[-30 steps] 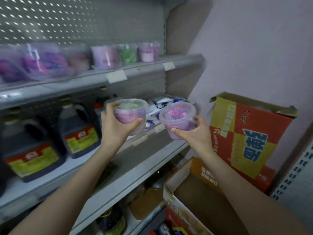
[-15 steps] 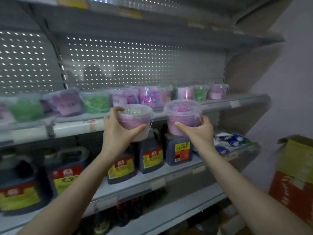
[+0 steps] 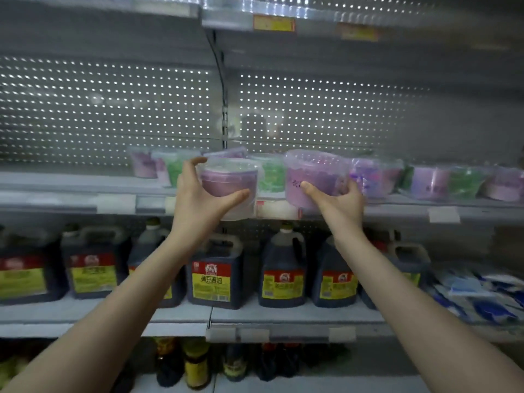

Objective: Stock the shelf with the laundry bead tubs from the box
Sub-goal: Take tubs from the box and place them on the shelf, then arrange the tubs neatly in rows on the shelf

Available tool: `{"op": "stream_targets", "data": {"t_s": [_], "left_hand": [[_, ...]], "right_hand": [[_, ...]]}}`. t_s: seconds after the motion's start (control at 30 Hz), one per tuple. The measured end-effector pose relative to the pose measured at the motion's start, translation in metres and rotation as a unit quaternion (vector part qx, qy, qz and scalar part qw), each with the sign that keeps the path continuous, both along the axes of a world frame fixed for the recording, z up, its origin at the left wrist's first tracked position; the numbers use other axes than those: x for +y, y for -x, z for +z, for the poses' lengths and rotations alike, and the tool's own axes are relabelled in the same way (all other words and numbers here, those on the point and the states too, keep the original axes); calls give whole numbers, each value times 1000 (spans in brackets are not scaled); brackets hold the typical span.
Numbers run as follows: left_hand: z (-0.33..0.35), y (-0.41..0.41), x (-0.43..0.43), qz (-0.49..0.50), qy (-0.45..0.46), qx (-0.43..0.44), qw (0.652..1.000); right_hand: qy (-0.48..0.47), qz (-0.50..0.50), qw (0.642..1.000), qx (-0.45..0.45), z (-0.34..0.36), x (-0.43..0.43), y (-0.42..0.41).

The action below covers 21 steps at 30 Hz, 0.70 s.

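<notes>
left hand [image 3: 198, 201] and right hand [image 3: 338, 204] raised, left tub [image 3: 229, 180], right tub [image 3: 314, 174] now at shelf [image 3: 56, 184] edge

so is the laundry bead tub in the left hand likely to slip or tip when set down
Probably slippery: the laundry bead tub looks film-wrapped. Likely stable once down, being squat. The left hand holds it alone, so seemingly light.

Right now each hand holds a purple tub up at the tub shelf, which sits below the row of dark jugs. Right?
Not quite: the tub shelf sits above the row of dark jugs, not below, as the head view shows. The rest holds: the left hand grips a purple tub, and the right hand grips a second purple tub, both up at that shelf.
</notes>
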State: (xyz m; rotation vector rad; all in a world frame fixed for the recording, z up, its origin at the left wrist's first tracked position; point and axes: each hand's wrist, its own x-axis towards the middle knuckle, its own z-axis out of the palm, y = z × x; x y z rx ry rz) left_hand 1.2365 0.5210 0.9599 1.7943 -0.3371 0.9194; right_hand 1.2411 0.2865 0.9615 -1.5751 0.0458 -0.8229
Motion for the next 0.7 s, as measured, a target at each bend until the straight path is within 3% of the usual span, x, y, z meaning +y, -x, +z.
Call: {"op": "stream_targets", "data": {"t_s": [0.23, 0.7], "left_hand": [[2, 1, 45, 61, 15, -5, 998], [3, -37, 185, 116, 24, 1, 993]], "right_hand": [[78, 79, 994, -1, 5, 51, -25], [65, 190, 979, -24, 5, 206, -65]]}}
